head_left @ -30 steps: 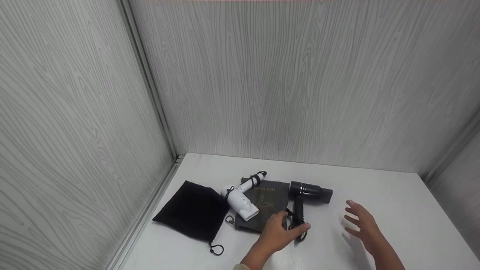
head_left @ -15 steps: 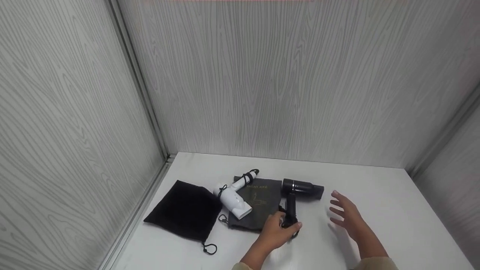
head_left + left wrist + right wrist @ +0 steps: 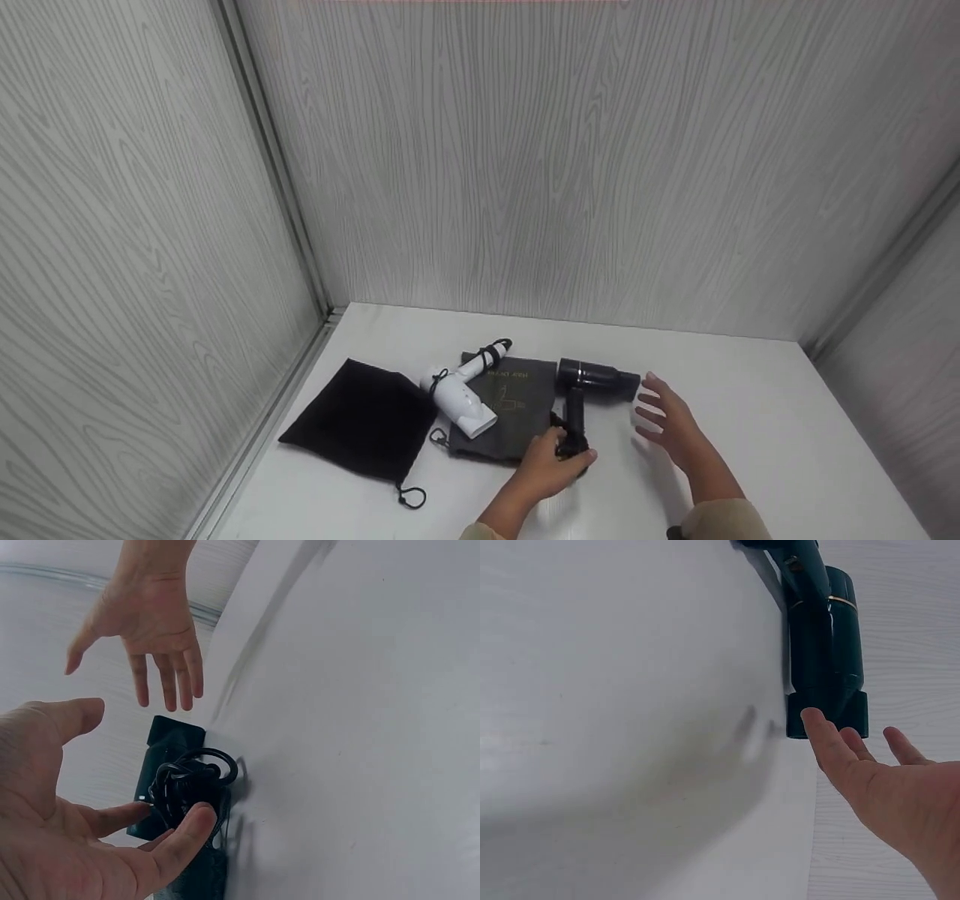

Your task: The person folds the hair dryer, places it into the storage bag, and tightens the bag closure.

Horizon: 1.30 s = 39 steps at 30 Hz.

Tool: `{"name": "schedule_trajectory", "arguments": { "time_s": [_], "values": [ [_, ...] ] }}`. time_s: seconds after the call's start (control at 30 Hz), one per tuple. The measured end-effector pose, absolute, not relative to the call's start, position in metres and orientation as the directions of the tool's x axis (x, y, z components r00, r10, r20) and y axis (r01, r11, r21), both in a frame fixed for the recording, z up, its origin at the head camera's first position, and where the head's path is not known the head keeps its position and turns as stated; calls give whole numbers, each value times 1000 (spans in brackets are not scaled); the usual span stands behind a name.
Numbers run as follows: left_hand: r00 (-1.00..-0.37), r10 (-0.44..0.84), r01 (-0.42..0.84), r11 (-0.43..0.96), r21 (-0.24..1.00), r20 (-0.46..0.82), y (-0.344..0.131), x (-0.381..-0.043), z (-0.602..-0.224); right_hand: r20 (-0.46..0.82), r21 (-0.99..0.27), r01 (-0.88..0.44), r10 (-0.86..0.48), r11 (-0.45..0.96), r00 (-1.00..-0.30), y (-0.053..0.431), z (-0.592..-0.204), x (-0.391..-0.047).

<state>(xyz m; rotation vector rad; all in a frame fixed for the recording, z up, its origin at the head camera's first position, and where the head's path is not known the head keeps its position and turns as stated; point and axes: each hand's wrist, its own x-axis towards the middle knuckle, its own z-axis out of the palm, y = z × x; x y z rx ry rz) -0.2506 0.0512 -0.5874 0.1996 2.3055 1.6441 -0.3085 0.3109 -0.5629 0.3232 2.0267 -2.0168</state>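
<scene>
A black hair dryer (image 3: 600, 380) lies on the white table, its nozzle towards the right and its handle towards the person. My left hand (image 3: 544, 466) is at the handle's end, fingers and thumb spread either side of the wrapped black cord (image 3: 187, 784). In the left wrist view the fingertips seem to touch the cord, but the thumb stands apart. My right hand (image 3: 675, 427) hovers with spread fingers near the nozzle (image 3: 826, 714); contact cannot be made out. Left of the dryer is a dark grey drawstring pouch (image 3: 517, 427) with gold print.
A white hair dryer (image 3: 459, 401) with its cord wound round the handle lies partly over the grey pouch. Farther left is a black drawstring bag (image 3: 360, 424) with a cord loop. Grey wood-grain panels (image 3: 525, 165) rise behind the table (image 3: 750, 420) and at both sides.
My right hand has come left, closer to the black dryer's nozzle. My left hand has drawn slightly closer to the cord bundle. The whole view has shifted a little.
</scene>
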Motion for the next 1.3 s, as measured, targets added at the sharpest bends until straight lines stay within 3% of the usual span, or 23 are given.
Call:
{"name": "schedule_trajectory", "arguments": {
  "time_s": [0.47,0.73,1.3],
  "values": [
    [-941,264,-129,305,944,-214,56,-256,-599,-330,-944,330,13,-9,-944,305,-569,-324],
    [-938,264,-171,216,961,-226,63,-255,-602,-315,-949,312,77,-47,-946,300,-570,-329],
    [-937,210,-268,83,960,-280,66,-259,-611,-325,-945,327,78,25,-943,296,-582,-343]
  ]
}}
